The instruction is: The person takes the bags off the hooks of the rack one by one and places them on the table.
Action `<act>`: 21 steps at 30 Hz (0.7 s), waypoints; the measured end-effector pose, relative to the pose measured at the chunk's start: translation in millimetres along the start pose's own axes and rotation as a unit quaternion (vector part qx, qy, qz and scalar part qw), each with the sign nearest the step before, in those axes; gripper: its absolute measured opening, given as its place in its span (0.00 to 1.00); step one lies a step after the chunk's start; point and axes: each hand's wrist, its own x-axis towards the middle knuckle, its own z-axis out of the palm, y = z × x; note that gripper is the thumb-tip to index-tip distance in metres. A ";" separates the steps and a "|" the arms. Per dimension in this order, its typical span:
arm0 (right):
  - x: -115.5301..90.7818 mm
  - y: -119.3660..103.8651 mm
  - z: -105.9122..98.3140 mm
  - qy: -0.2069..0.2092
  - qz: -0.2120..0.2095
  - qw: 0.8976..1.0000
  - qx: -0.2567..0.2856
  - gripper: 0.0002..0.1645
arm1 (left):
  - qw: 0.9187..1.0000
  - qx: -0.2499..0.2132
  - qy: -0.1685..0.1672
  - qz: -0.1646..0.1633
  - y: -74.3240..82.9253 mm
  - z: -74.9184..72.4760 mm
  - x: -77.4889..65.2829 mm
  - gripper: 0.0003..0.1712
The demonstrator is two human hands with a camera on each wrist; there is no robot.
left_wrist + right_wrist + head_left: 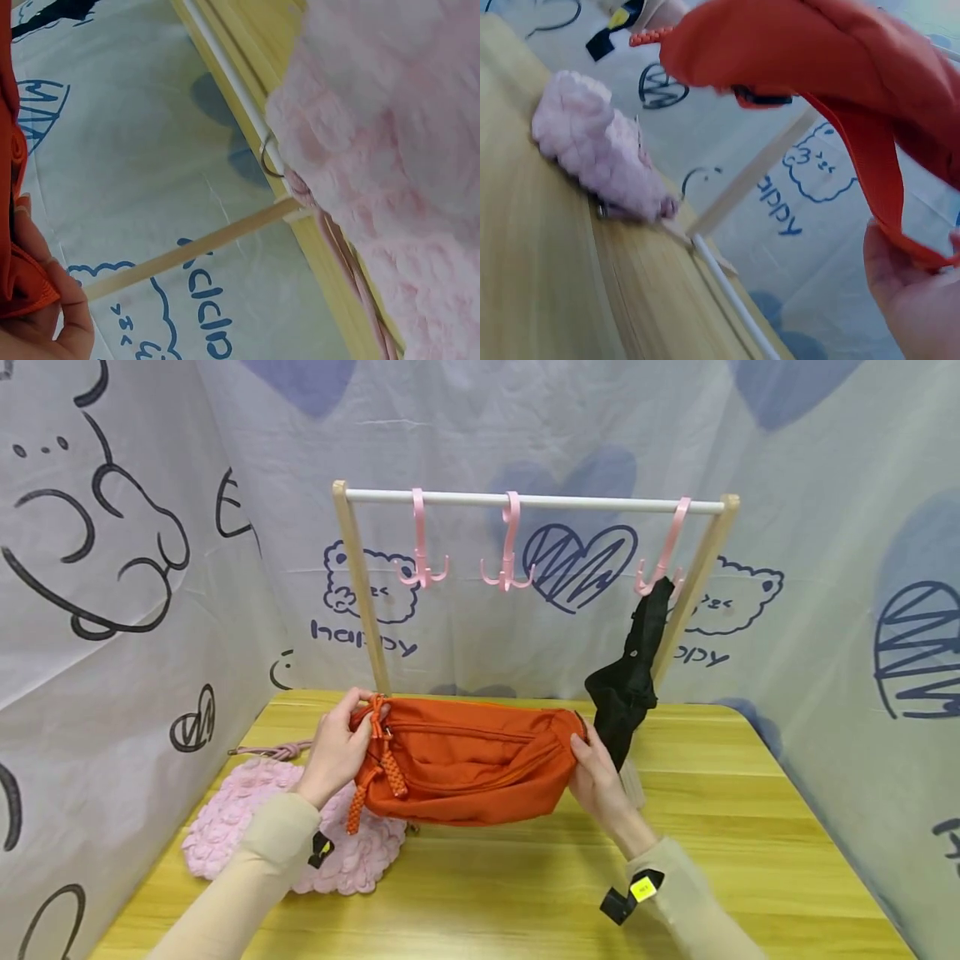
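Two hands support an orange bag (472, 768) by its opposite ends, before a small rack and above a wooden table (712, 827). The left hand (339, 747) is closed about the bag's left end, thumb on the near face beside the braided zip pulls (393, 772). The right hand (600, 777) grasps the other end, its thumb laid along the edge; the right-wrist view shows it holding the strap (870, 150) at the bag's back. Neither hand is free.

To the person's left, a pink ruffled bag (352, 860) lies on the table, its middle covered by the left forearm. Behind, a white bar (600, 502) carries three pink hooks (512, 543); from the right-hand one hangs a black article (630, 685), whose kind one cannot make out from here.

Several parts are concealed. The fingers of both hands pass largely behind the orange bag in the head view, so their exact curl cannot be judged there. The bag also masks the lower stretch of the rack's left post (363, 593). In the left-wrist view, only a strip of orange fabric and part of the hand enter at the left edge. In the right-wrist view, the bag is somewhat blurred and runs past the frame, as does the hand, cut off at the lower right.
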 end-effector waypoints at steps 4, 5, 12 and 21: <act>-2.6 0.8 6.6 0.047 0.054 0.997 0.012 0.19 | 0.999 -0.015 -0.017 -0.026 1.5 2.2 -0.5 0.09; -3.1 0.9 8.5 0.061 0.068 0.996 0.014 0.19 | 0.999 -0.020 -0.022 -0.033 2.3 2.7 -0.9 0.09; -4.3 1.7 17.2 0.147 0.151 0.978 0.001 0.21 | 0.993 -0.066 -0.049 -0.082 5.0 5.4 -1.6 0.10; -8.7 4.7 16.7 0.185 0.193 0.964 0.019 0.25 | 0.982 -0.111 -0.085 -0.130 1.0 9.2 -1.4 0.12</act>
